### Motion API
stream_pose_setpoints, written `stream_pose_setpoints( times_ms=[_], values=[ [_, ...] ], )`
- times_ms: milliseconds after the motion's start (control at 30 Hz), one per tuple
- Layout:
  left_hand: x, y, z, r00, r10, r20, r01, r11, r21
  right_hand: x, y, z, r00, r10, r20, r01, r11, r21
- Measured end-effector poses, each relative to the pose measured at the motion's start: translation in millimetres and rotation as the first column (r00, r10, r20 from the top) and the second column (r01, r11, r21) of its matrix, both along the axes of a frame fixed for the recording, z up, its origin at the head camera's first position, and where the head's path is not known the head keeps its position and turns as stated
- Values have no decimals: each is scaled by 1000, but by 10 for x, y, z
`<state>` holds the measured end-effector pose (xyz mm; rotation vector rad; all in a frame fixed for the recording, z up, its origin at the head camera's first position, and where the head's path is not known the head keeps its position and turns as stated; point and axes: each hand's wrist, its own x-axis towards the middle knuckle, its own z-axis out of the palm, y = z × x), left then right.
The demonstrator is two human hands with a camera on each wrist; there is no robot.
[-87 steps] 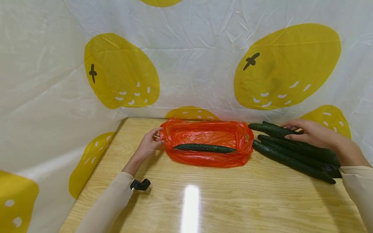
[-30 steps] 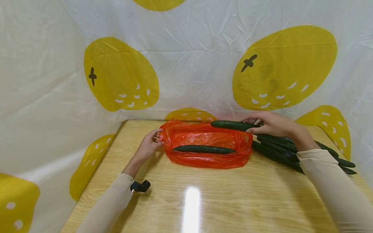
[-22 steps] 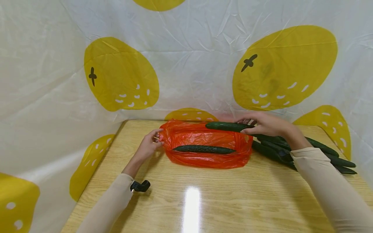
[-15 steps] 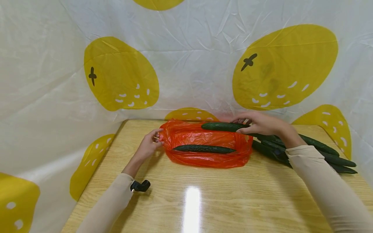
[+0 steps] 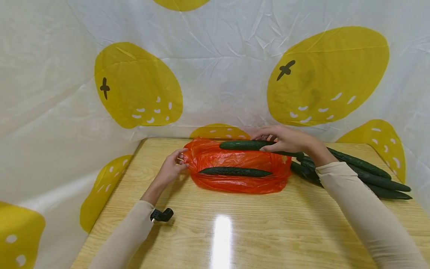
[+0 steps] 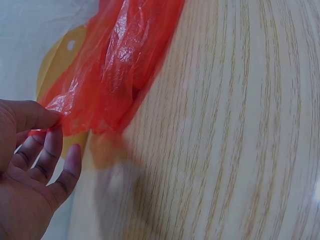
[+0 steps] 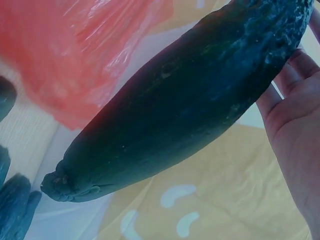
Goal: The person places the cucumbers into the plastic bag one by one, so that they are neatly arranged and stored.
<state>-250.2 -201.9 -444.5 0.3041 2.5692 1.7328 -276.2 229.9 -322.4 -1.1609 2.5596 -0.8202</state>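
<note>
cucumber (image 5: 237,145) shifted left, in right hand (image 5: 285,138), between thumb (image 5: 270,148) and fingers (image 5: 264,132)

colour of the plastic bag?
Translucent orange-red; the plastic bag shows best in the head view.

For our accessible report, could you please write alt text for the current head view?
A person's right hand holds a cucumber over a red plastic bag on a wooden table, while the left hand holds the bag's left end. A second cucumber lies in the bag; more cucumbers lie to its right. Behind is a patterned white sheet.
</note>
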Motion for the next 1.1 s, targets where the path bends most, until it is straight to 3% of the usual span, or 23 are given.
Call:
stream_pose_setpoints(
  times_ms=[233,867,1100],
  values=[
    [4,-3,9,1000,-7,-6,7,1000,0,-69,-146,-19,998,60,-10,-60,998,-27],
    [7,18,22,1000,-4,12,4,1000,0,-195,-460,-179,997,70,24,-68,995,-67],
    [10,30,63,1000,-12,12,12,1000,8,-262,-552,-298,996,71,-60,-74,996,-50]
  ],
)
